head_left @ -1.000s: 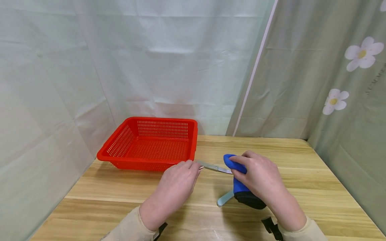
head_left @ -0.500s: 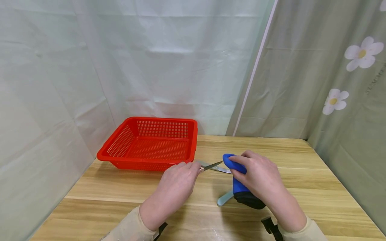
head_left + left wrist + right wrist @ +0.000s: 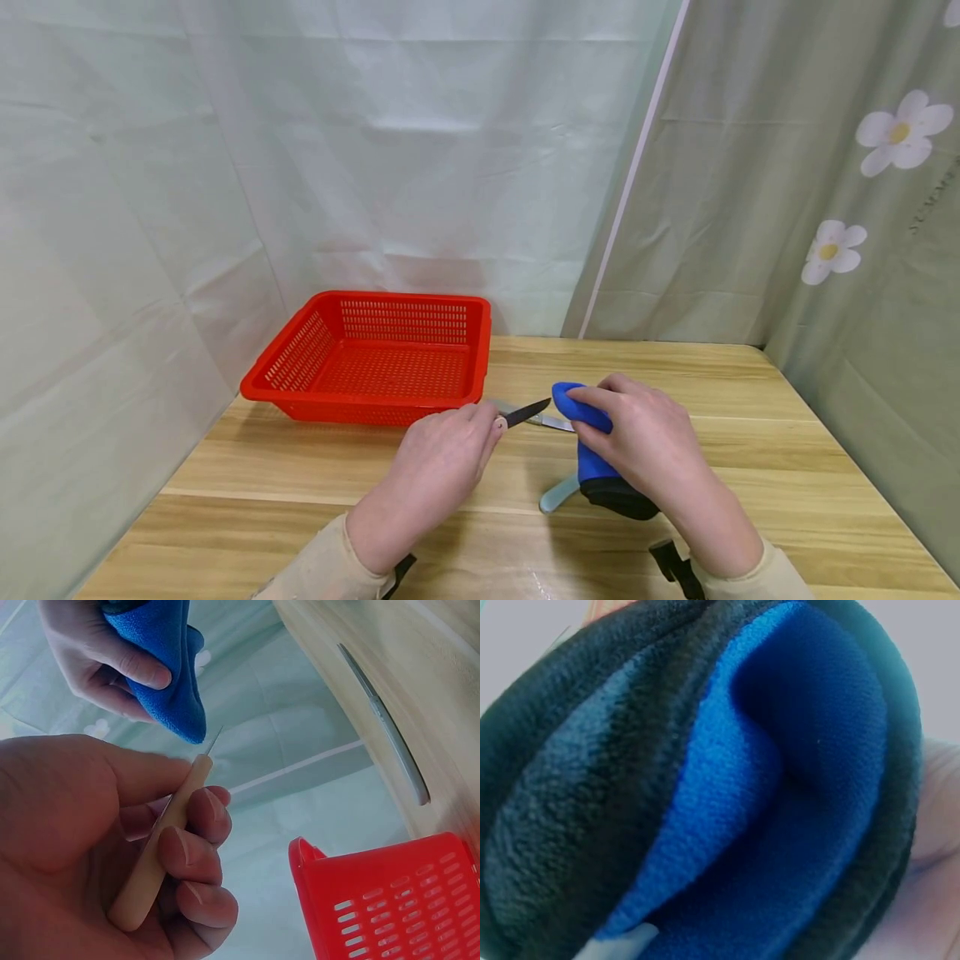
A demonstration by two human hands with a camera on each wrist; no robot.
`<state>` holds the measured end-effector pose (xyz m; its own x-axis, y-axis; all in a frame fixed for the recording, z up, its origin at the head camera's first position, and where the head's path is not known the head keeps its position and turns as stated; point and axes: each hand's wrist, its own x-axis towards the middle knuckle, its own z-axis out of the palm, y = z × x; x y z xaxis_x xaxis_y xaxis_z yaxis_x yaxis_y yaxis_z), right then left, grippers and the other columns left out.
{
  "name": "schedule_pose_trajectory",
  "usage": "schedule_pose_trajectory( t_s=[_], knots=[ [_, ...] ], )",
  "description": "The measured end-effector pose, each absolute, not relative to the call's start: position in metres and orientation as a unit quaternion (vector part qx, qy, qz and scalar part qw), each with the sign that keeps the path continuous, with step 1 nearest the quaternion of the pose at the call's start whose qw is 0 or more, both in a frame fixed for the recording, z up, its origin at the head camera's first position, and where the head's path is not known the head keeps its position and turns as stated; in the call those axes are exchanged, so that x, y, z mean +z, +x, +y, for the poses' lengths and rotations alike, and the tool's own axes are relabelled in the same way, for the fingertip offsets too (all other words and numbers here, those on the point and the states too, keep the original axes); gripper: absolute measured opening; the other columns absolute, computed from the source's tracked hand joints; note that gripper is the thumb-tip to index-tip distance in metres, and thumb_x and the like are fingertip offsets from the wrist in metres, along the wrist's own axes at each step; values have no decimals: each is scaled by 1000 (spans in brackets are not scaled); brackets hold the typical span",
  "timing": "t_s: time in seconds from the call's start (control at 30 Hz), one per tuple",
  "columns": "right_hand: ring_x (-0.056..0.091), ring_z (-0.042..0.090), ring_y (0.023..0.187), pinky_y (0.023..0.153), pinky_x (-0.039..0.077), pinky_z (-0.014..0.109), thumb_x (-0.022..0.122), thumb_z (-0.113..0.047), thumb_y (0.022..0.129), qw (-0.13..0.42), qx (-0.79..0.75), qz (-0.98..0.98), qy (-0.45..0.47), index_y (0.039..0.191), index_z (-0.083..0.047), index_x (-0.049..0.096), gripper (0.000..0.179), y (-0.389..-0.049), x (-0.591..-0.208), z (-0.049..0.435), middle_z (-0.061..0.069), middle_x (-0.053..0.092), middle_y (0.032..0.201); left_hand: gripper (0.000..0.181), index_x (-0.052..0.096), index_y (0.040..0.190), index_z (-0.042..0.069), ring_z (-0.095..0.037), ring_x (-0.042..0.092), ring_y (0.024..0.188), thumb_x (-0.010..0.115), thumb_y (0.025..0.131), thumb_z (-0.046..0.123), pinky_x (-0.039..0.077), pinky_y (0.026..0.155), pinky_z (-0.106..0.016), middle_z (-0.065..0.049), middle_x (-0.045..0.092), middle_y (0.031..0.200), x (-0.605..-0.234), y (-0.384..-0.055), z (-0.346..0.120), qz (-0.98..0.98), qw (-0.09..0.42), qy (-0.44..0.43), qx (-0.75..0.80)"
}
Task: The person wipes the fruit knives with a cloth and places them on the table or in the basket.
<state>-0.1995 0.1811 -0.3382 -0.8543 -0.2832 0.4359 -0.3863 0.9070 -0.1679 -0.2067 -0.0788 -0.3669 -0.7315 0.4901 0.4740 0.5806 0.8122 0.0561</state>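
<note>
In the head view, my left hand [image 3: 446,450] grips a small knife [image 3: 527,412] whose dark blade points up and to the right. The left wrist view shows its pale wooden handle [image 3: 161,851] lying across the curled fingers, with the thumb along it. My right hand [image 3: 648,429] pinches a folded blue cloth [image 3: 595,462] with a black edge, thumb and fingers on its upper part. The blade tip is close to the cloth and apart from it. The right wrist view is filled by the cloth's folds [image 3: 731,780].
A second knife [image 3: 555,423] with a grey-green handle lies on the wooden table [image 3: 315,517] behind my hands. Under the cloth, a light blue handle [image 3: 558,494] sticks out; its other end is hidden. A red plastic basket [image 3: 390,412] stands at the back left, before a curtain.
My left hand has turned the knife, so its blade, out of sight one second ago, now shows its dark flat side. The cloth has shifted very slightly left; the right hand has barely moved.
</note>
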Motion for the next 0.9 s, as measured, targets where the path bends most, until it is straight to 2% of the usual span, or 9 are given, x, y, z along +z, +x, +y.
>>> schedule_pose_trajectory(
  t_s=[0.2,0.4,0.67,0.9],
  knots=[
    [72,21,85,69,57,44,94,-27,89,209,128,-953,181,124,-24,85,37,-200,-339,180,0,74,105,27,56,95,14,-12,41,56,80,104,24,33,48,-26,6,41,70,-367,-206,-81,-919,228,-304,-108],
    [72,22,83,68,58,42,96,-24,87,223,128,-948,187,123,-25,85,38,-199,-339,176,1,75,105,26,58,96,13,-12,39,56,71,111,29,34,50,-26,6,40,69,-366,-207,-80,-918,238,-304,-98],
    [72,21,83,67,58,39,99,-25,83,261,121,-930,227,120,-24,87,39,-197,-342,166,1,74,102,27,62,98,12,-11,40,57,82,102,29,35,55,-27,7,44,68,-366,-207,-79,-920,239,-300,-79],
    [72,20,85,71,59,39,101,-26,81,268,119,-922,254,119,-26,86,41,-193,-346,157,0,75,103,24,65,101,12,-10,42,58,80,104,31,37,56,-26,7,47,69,-365,-206,-78,-926,220,-298,-78]
  ],
)
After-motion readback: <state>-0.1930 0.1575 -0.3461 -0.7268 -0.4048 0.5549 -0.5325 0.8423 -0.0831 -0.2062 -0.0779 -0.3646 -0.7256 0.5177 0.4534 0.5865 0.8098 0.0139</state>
